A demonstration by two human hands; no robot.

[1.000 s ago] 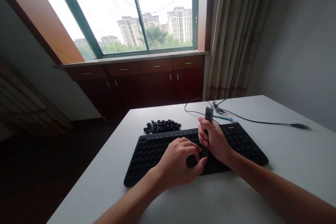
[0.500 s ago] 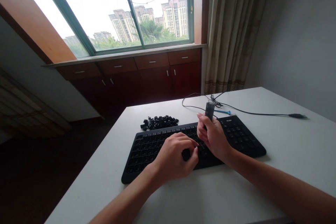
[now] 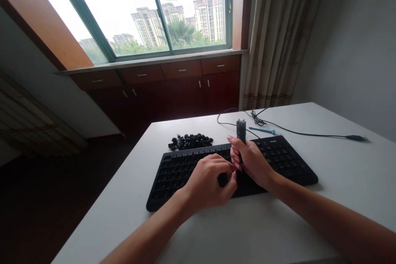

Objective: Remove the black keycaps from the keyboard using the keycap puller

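Dark tool [image 3: 241, 130], long axis upright, prongs [image 3: 238, 121] up; in right hand [image 3: 252, 160]

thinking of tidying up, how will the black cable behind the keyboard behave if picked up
The black cable should be floppy, since it is thin and lies in loose curves. Lifting it by the thicker dark end would probably drag the bunched loops along, as they look tangled. That end, fatter than the cord, may swing a little.
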